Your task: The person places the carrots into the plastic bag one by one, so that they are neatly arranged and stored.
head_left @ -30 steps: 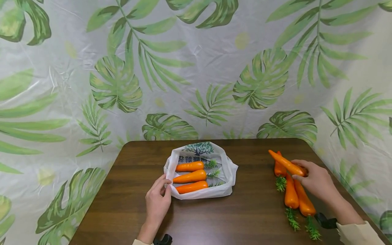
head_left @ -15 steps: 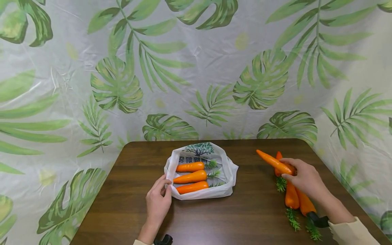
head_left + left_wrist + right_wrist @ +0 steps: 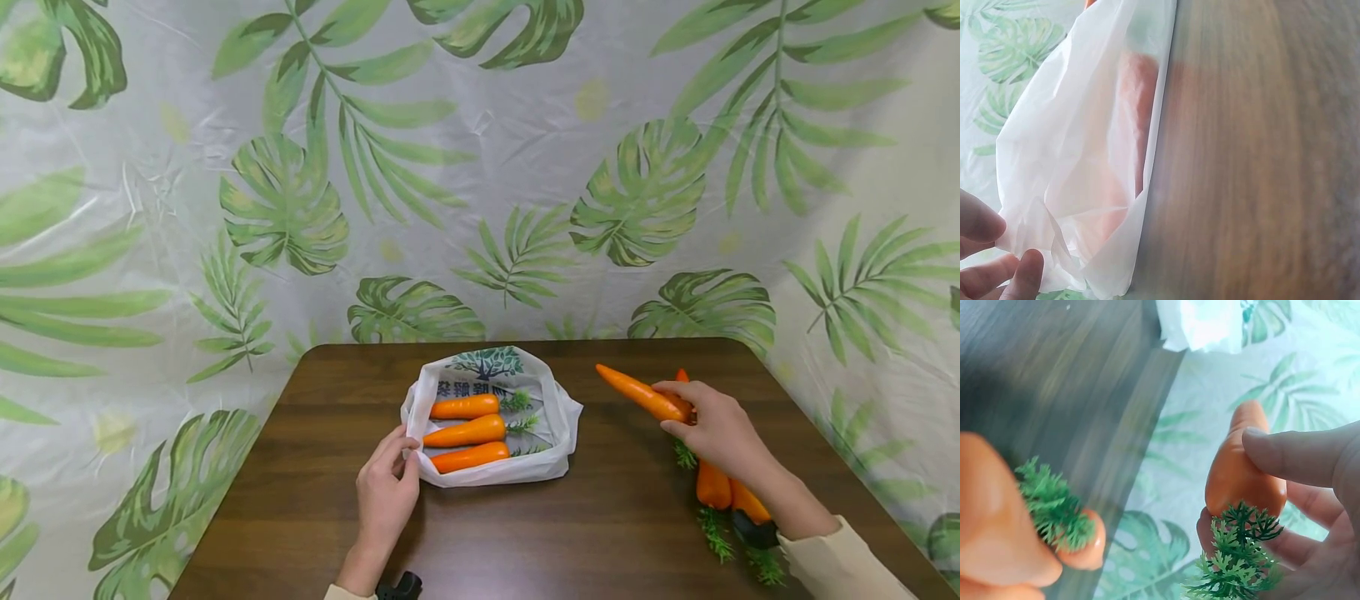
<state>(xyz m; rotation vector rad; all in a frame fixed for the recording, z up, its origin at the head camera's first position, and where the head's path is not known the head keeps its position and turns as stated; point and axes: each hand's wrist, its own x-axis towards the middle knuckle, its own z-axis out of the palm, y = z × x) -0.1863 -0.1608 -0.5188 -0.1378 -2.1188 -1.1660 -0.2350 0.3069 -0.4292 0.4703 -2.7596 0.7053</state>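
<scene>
A white plastic bag with a tree print lies with its mouth wide, three orange carrots side by side in it. At its left rim my left hand pinches the thin plastic; the left wrist view shows thumb and fingers on the bag's edge. My right hand grips another carrot by its thick end, tip pointing left, above the table. In the right wrist view the thumb lies across this carrot, its green top hanging down by the fingers.
Below and behind my right hand lie several more carrots with green tops, partly hidden by the hand and wrist. The dark wooden table ends at a leaf-patterned sheet at the back.
My right hand has moved left with its carrot, away from the carrots on the right and toward the bag. The left hand and the bag have stayed in place.
</scene>
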